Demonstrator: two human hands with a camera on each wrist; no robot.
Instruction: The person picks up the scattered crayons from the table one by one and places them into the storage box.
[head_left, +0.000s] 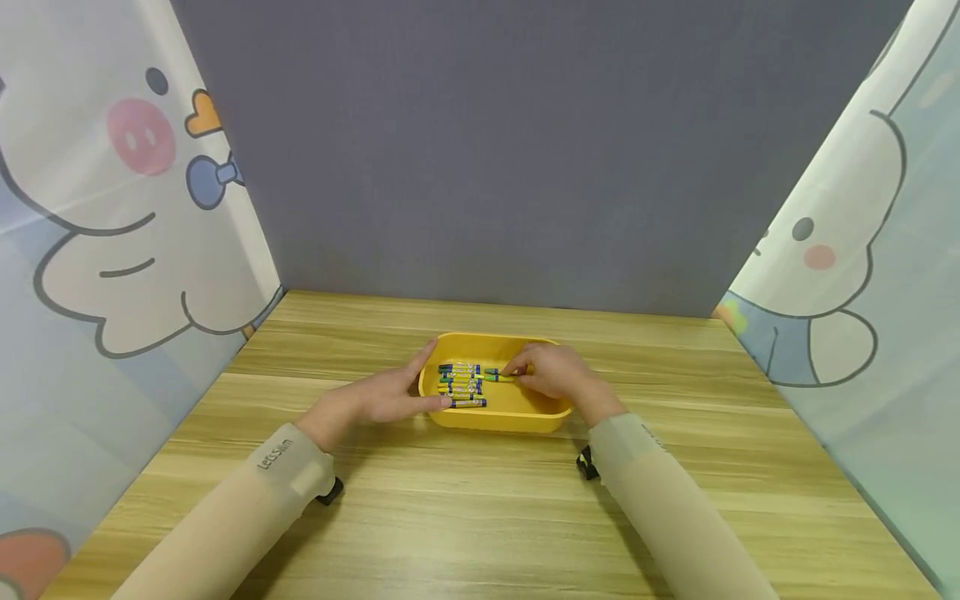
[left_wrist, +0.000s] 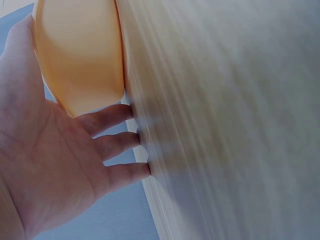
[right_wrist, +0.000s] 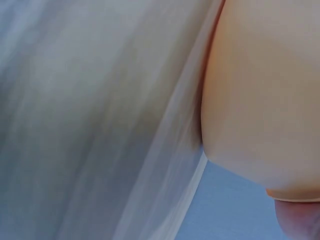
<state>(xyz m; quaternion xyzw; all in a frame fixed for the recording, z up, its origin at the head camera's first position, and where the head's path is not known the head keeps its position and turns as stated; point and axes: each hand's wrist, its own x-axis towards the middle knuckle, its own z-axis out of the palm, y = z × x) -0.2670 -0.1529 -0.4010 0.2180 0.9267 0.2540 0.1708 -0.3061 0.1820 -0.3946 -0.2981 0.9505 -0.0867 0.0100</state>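
A yellow plastic tray stands on the wooden table. In its left half, several crayons with yellow wrappers and blue bands lie side by side. The left hand holds the tray's left end, its thumb over the near rim and its index finger at the far corner. In the left wrist view, the other fingers of this hand spread below the tray's end. Reaching inside from the right, the right hand pinches a crayon just right of the row; a green-tipped crayon lies beside it. Its fingertips are partly hidden.
The wood-grain table extends on all sides of the tray. A dark grey panel rises behind it. Cartoon-printed sheets flank the table left and right. Small black devices sit beneath both wrists.
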